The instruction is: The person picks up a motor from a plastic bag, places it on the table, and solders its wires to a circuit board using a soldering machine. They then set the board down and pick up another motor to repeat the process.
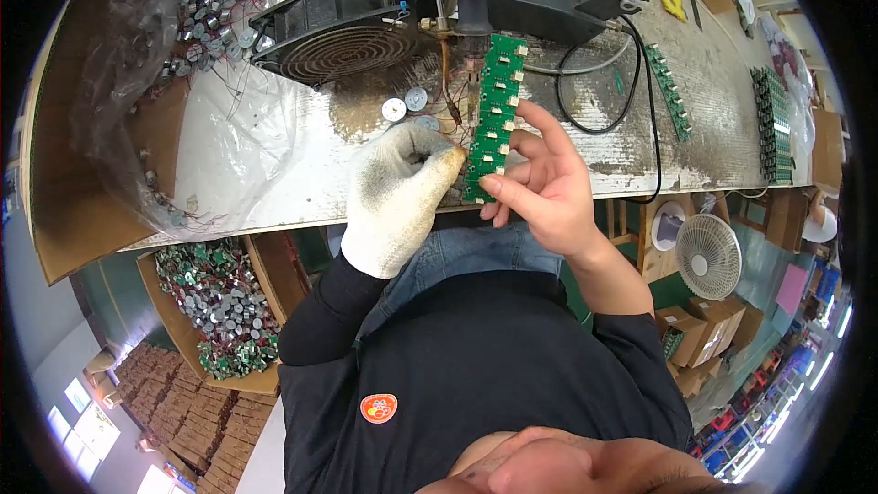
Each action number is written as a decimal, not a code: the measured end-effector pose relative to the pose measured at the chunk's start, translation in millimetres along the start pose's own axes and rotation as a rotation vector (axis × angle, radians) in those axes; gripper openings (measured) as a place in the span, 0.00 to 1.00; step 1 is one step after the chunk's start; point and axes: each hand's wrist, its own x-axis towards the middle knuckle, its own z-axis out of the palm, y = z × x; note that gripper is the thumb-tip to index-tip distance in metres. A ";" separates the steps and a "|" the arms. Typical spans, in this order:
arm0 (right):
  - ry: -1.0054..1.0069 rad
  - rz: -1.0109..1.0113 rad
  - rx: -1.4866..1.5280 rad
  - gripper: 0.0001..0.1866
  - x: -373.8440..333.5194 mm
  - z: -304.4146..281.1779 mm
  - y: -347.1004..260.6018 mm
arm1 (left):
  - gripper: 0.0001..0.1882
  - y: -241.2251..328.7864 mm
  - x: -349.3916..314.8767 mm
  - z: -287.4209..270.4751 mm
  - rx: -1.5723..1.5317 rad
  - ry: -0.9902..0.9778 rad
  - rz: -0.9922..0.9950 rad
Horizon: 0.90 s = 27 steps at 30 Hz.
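A long green circuit board strip (494, 119) with a row of small white connectors stands slanted over the near part of the bench. My bare right hand (553, 192) grips its right edge and lower end between thumb and fingers. My left hand (393, 197), in a white glove with a yellowed fingertip, is pinched closed beside the strip's lower left edge; whatever lies between its fingertips is hidden. Just beyond the glove are a few round silver motors (394, 110). A thin copper-coloured rod (445, 64) hangs down from the stand, left of the strip.
A black fan (343, 41) stands behind my left hand. A clear bag (137, 46) holds many wired motors at left. A black cable (655, 110) loops at right, near another board strip (672, 96) and stacked boards (773, 123). A carton (261, 382) sits below the bench.
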 end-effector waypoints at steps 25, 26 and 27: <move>-0.008 0.011 -0.007 0.39 1.3 -1.8 4.2 | 0.06 -1.9 1.0 0.9 0.083 0.028 0.002; -0.006 0.009 -0.007 0.39 1.1 -1.9 4.1 | 0.06 -1.4 1.0 1.1 0.098 0.026 0.006; -0.003 0.007 -0.008 0.39 1.0 -2.1 4.0 | 0.06 -1.0 1.1 1.3 0.098 0.026 0.007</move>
